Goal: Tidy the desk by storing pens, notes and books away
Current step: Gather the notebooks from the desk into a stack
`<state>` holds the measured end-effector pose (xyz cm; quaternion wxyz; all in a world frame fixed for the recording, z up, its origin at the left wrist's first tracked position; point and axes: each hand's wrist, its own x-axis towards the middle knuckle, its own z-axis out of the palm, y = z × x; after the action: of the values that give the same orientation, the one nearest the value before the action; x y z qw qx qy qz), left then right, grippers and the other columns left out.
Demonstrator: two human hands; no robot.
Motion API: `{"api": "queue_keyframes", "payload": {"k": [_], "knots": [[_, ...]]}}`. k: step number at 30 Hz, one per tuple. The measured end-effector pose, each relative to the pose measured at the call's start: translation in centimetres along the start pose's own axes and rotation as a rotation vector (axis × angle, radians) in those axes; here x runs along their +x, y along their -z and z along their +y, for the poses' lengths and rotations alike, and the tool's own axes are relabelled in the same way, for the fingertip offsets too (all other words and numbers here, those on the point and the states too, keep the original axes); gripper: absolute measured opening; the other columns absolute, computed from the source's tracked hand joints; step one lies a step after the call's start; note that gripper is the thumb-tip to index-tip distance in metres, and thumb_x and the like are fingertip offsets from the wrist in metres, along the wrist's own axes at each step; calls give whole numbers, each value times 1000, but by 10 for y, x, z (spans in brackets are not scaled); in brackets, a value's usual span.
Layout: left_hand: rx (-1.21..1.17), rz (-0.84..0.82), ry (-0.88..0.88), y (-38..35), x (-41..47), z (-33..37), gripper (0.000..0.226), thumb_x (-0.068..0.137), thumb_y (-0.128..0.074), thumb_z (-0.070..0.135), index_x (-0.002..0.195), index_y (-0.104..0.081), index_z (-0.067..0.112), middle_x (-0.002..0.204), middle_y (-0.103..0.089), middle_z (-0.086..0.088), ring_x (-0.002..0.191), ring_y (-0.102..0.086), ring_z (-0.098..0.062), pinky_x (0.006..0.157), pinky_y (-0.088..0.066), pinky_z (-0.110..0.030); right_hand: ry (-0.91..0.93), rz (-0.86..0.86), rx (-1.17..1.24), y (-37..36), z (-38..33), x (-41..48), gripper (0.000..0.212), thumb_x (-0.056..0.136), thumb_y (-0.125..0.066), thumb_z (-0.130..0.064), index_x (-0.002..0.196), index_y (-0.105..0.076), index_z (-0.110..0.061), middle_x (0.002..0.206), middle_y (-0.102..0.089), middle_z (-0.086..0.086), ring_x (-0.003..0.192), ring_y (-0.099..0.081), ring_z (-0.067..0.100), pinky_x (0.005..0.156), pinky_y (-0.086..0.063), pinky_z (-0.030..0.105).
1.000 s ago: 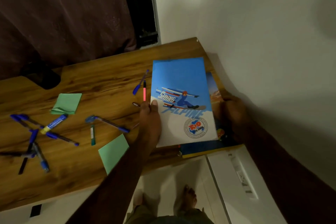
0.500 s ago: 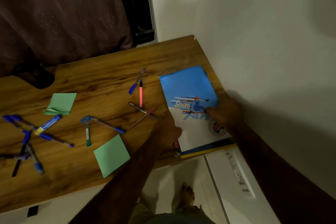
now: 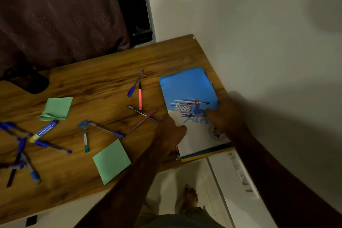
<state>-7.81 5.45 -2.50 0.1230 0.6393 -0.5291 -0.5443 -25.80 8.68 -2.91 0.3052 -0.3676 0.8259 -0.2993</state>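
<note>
dim warm light; soft shadows on wall [image 3: 259, 61]; wide-angle edge bending; slight blur.

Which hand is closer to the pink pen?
Left. The left hand rests at the left edge of the blue book, right of the pink pen; the right hand lies farther right, on the cover.

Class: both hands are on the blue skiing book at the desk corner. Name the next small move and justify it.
Probably let go and send the left hand to the crossed pens just beside it. The blue book lies flat on the stack under it, with the right hand resting on its cover, while pens and green notes lie loose on the desk.
</note>
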Motion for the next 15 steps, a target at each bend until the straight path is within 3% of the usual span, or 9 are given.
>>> {"api": "queue_keyframes", "payload": {"k": [3, 6, 9, 12, 15], "knots": [[-70, -15, 29, -1, 10, -7, 37, 73, -73, 23, 94, -44, 33, 115, -64, -7, 102, -65, -29, 87, -56, -53, -12, 38, 3, -6, 8, -1, 52, 64, -72, -48, 113, -59, -36, 102, -72, -10, 81, -73, 11, 64, -64, 37], [-163, 4, 98, -5, 37, -28, 48, 61, -80, 30, 93, -44, 34, 116, -65, -9, 100, -66, -32, 86, -55, -57, -20, -17, 5, -6, 8, -2, 34, 71, -79, -43, 98, -60, -36, 93, -72, -8, 76, -73, 12, 60, -64, 36], [-142, 5, 108, 2, 23, -18, 49, 69, -84, 24, 95, -43, 31, 119, -63, -11, 105, -64, -35, 90, -52, -59, -54, -23, 39, -5, 9, -1, 30, 71, -82, -40, 90, -60, -34, 87, -72, -8, 71, -74, 11, 58, -63, 35], [-84, 11, 109, 6, 11, -13, 47, 80, -78, 11, 106, -41, 24, 121, -59, -12, 112, -60, -35, 94, -50, -60, -87, -33, 90, 1, 7, 1, 23, 79, -75, -27, 95, -59, -32, 89, -70, -8, 72, -71, 8, 59, -61, 31], [-6, 68, 42, 8, 12, -14, 58, 79, -77, 8, 124, -41, 13, 127, -57, -14, 116, -57, -34, 99, -48, -55, -73, -26, 22, 9, 10, 2, 29, 84, -62, -22, 108, -51, -34, 88, -65, -8, 71, -63, 7, 51, -46, 22]]}}
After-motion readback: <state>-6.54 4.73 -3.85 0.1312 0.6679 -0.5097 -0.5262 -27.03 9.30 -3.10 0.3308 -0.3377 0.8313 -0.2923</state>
